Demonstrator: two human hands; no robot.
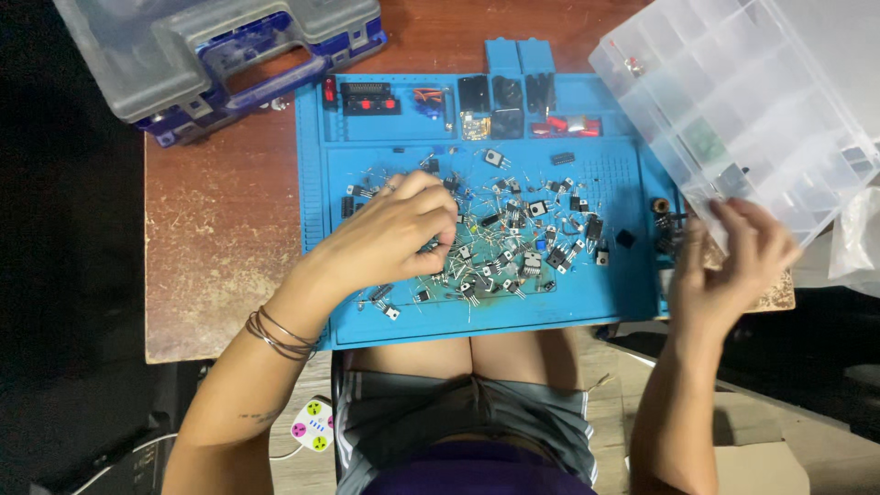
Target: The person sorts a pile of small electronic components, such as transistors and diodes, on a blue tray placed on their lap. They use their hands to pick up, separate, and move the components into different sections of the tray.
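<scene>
Currently the left hand lies palm-down on the blue silicone work mat, fingers curled together over the heap of loose electronic components: small black leaded parts, mostly three-legged packages, scattered across the mat's middle. The fingertips seem pinched on one or two pieces at the heap's left edge, but the knuckles hide the contact; cannot tell whether anything is actually gripped.

The right hand is off the mat's right edge, fingers closed on the near lip of the clear compartment organiser box, which is tilted with its lid swung up toward the upper right. Most compartments look empty; a few hold small dark or green items.

Notes on doing the pick well, as a judgement:
- Legs are thin and interlocked. Take one piece by its body, not by a lead, and lift straight up so that neighbours do not drag along.
- Spread the heap flat first; fingertip pressure on a tangle would bend leads.
- Keep the organiser level and close beside the mat, so a part dropped from the fingers lands in one cell and does not skip into the next.
- Match by body shape before dropping.

Elsewhere: the mat's top trays hold red and black parts; a grey and blue carry case sits at the upper left of the wooden tabletop.
</scene>
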